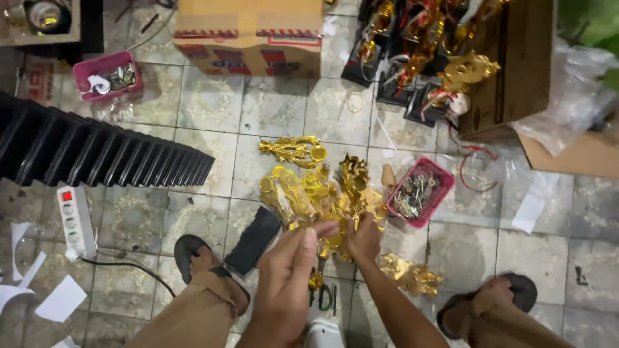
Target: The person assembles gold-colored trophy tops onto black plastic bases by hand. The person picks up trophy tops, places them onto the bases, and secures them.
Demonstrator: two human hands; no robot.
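My left hand and my right hand meet over a heap of shiny gold plastic trophy figures on the tiled floor. Both hands close on one gold figure lifted from the heap's near edge. Another gold figure lies apart just beyond the heap, and a crumpled gold piece rests by my right forearm. A black flat base lies left of my hands.
A pink tray of screws sits right of the heap; a second pink tray is far left. Stacked black bases, a power strip, cardboard boxes, finished trophies, scissors and my sandalled feet surround the spot.
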